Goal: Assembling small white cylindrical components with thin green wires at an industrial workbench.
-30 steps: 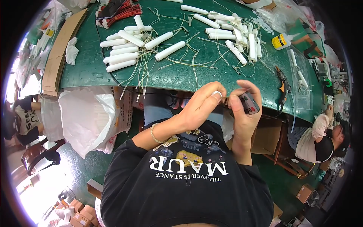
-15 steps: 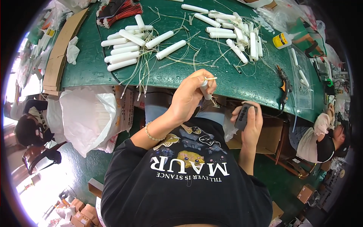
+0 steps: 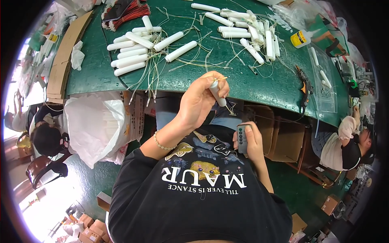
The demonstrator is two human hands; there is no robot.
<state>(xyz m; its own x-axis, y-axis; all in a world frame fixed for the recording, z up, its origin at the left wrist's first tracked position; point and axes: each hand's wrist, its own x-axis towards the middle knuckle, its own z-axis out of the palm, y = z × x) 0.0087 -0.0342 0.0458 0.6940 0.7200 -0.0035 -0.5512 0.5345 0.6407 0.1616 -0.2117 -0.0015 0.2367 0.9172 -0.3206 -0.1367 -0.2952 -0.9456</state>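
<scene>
In front of my chest, my left hand (image 3: 198,99) is closed around a slim white tube (image 3: 219,97), tilted, with thin wires at its ends. Lower and to the right, my right hand (image 3: 254,141) grips a small grey remote control (image 3: 242,138) with a row of dark buttons facing up. Beyond my hands, on the green table (image 3: 170,85), lie two loose heaps of similar white tubes with thin wires: a left heap (image 3: 129,62) and a right heap (image 3: 252,30). The wires tangle between them.
A hot glue gun (image 3: 304,87) lies near the table's right edge. A yellow-labelled bottle (image 3: 299,39) stands behind it. A bundle of red wires (image 3: 131,18) sits at the back left. A white sack (image 3: 95,125) stands left of me. Another person (image 3: 344,143) sits at far right.
My right hand has brought the remote left and down toward my chest, and its buttons face more upward. The tube in my left hand has turned and shows more of its length.
</scene>
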